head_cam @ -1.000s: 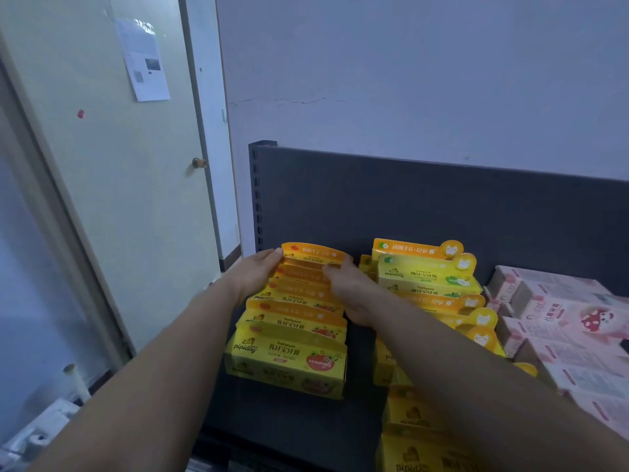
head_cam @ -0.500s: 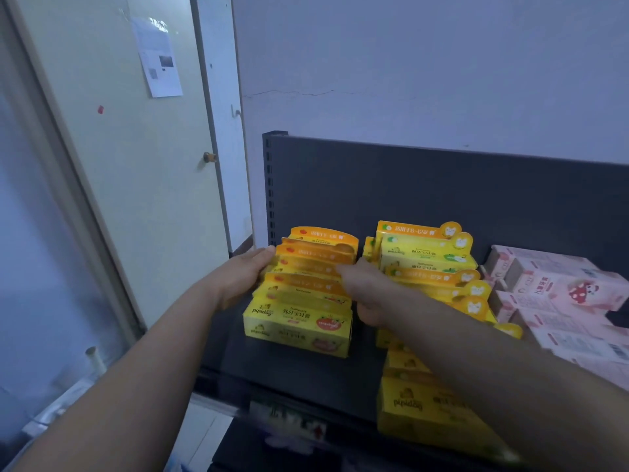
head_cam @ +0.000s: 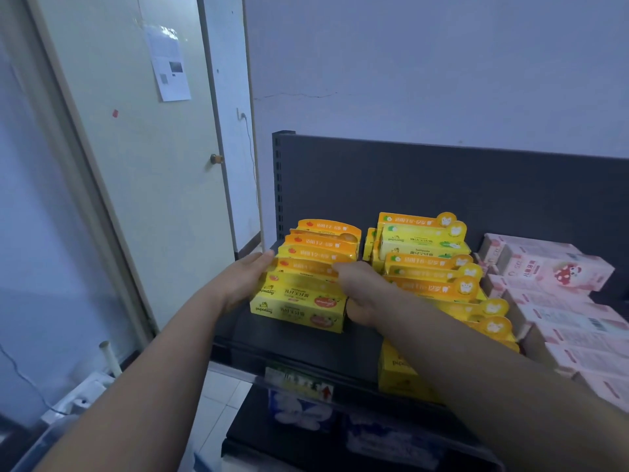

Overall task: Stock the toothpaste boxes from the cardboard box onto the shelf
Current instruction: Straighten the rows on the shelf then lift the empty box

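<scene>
The left hand (head_cam: 245, 284) lies flat, fingers straight, pressed on the left ends of the orange row (head_cam: 306, 301) of toothpaste boxes. The right hand (head_cam: 364, 294) presses on the row's right ends with one digit laid over the top. Its other fingers are hidden, so I cannot tell whether they curl or lie straight. The row is squeezed between the two palms.

The row stands on the shelf (head_cam: 306, 349), well back from the front lip, with bare shelf ahead of it. Just right of it stands the green row (head_cam: 429, 264), and beyond that the pink boxes (head_cam: 551, 277). The panel (head_cam: 442, 185) rises behind it. The cardboard box is out of view.

The step looks like squaring up the row. Even pressure from both sides should hold the thin boxes upright. The push should run straight back, parallel to the green row, without snagging its tabs.
</scene>
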